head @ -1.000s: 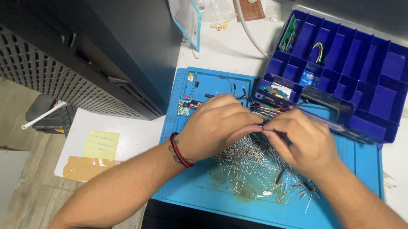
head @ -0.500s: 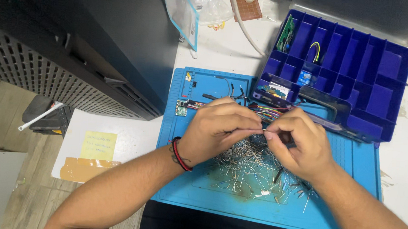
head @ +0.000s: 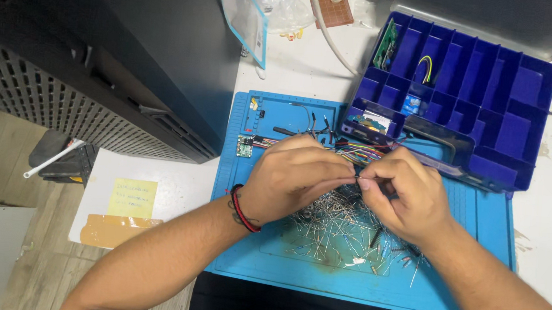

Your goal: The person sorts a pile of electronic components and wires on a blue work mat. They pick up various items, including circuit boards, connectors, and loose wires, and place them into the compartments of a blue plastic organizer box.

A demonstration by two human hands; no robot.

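A thin metal-legged component [head: 356,177] is pinched between the fingers of the left hand [head: 294,176] and the right hand [head: 403,193], whose tips are pressed together over the blue mat [head: 491,222]. It is held clear of the heap of loose components [head: 342,227] directly beneath, apparently so that any dropped piece is caught by the mat. The piece is small and largely hidden; only a short silvery lead is discernible. A purple compartment box [head: 481,91] is set on the desk [head: 308,66] beyond, within reach.
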